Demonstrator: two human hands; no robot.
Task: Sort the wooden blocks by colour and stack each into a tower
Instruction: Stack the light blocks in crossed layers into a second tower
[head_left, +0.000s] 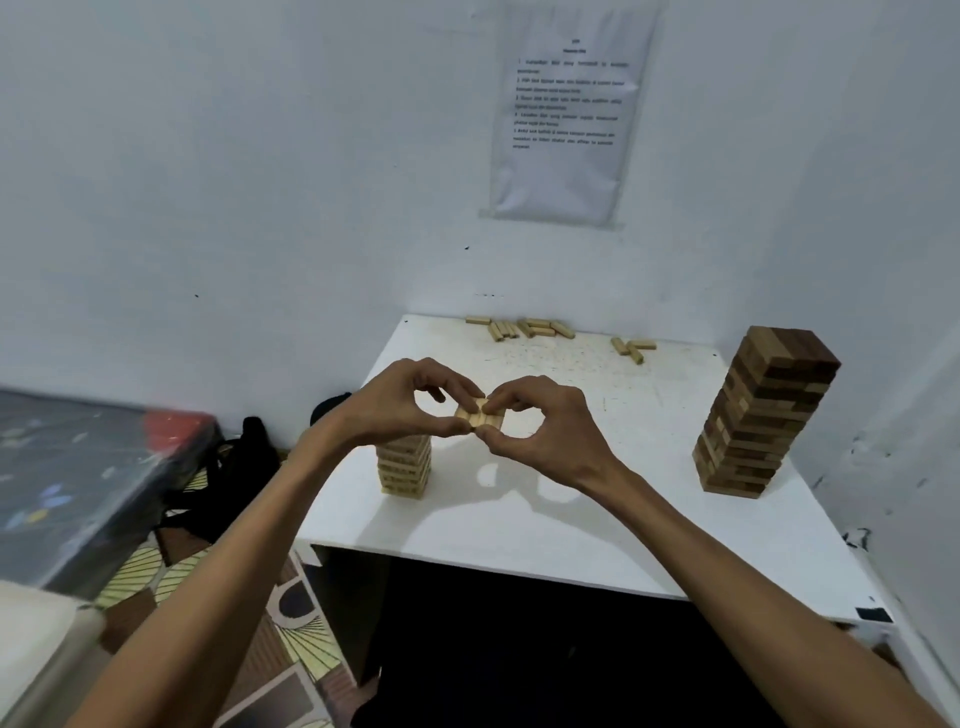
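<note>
Head view, white table (597, 514) against white wall (260, 208), left hand (400, 408) and right hand (548, 434) pinching pale blocks (480, 413) atop tower (405, 470)

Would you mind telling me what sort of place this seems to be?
Probably a small room in a home: a white table pushed into a corner, a mattress beside it, and a printed sheet hung above.

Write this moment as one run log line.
hands: left hand and right hand pinch light blocks near light tower | dark tower: standing, right | loose blocks: far edge of table
</note>
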